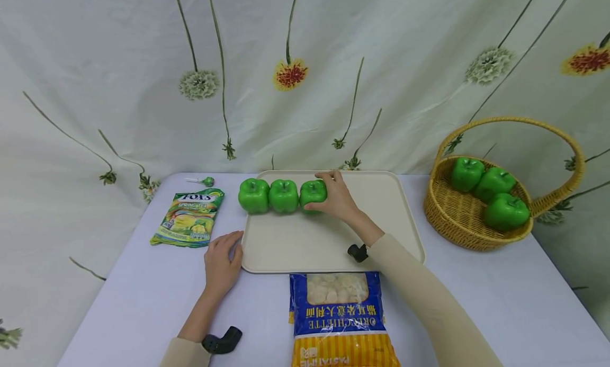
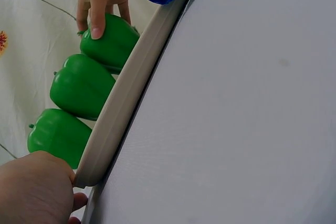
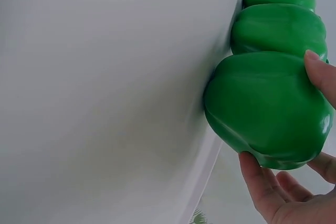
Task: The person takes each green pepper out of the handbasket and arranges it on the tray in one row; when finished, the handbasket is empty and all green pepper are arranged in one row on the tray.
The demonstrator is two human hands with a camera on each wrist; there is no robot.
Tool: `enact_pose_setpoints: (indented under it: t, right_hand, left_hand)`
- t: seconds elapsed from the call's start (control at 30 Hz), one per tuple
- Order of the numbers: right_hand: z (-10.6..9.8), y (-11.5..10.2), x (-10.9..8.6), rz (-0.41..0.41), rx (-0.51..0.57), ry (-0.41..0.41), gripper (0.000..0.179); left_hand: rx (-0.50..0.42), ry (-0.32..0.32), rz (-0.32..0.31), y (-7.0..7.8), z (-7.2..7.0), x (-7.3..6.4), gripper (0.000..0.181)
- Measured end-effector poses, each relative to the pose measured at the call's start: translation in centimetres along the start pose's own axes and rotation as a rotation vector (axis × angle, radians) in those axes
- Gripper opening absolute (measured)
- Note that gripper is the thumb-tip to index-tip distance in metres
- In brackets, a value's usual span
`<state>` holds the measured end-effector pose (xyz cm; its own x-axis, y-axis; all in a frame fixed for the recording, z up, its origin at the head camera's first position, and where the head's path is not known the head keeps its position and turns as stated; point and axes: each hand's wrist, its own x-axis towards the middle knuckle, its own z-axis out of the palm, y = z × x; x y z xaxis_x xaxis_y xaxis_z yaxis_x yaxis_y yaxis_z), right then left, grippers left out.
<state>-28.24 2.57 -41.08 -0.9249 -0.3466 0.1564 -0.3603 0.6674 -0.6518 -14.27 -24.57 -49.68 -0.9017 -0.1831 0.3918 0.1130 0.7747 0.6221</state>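
Three green bell peppers stand in a row along the far left part of a cream tray (image 1: 295, 245). My right hand (image 1: 335, 197) grips the rightmost bell pepper (image 1: 313, 192), thumb on its near side and fingers behind. That bell pepper (image 3: 268, 108) fills much of the right wrist view, against the middle bell pepper (image 3: 278, 30). The leftmost bell pepper (image 1: 254, 196) sits over the tray's left rim. My left hand (image 1: 223, 263) rests at the tray's left edge, fingers loosely extended. In the left wrist view the left hand (image 2: 37, 190) is beside the tray's corner.
A wicker basket (image 1: 457, 232) with three more bell peppers stands at the right. A FOX'S candy bag (image 1: 190, 218) and a lollipop (image 1: 207, 181) lie at the left. An orecchiette pasta bag (image 1: 340, 314) lies before the tray. A floral cloth (image 1: 405, 91) hangs behind the table.
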Motion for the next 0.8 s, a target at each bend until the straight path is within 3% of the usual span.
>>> enact_pose_setpoints:
  t: [0.3, 0.8]
  right_hand:
    - [-0.24, 0.14, -0.32, -0.046, 0.002, -0.012, 0.086]
    - [-0.06, 0.63, -0.02, -0.031, -0.018, -0.014, 0.082]
  left_hand:
    - [0.006, -0.009, -0.001, 0.16, -0.01, 0.07, 0.032]
    - [-0.002, -0.015, -0.014, -0.16, 0.19, 0.06, 0.031]
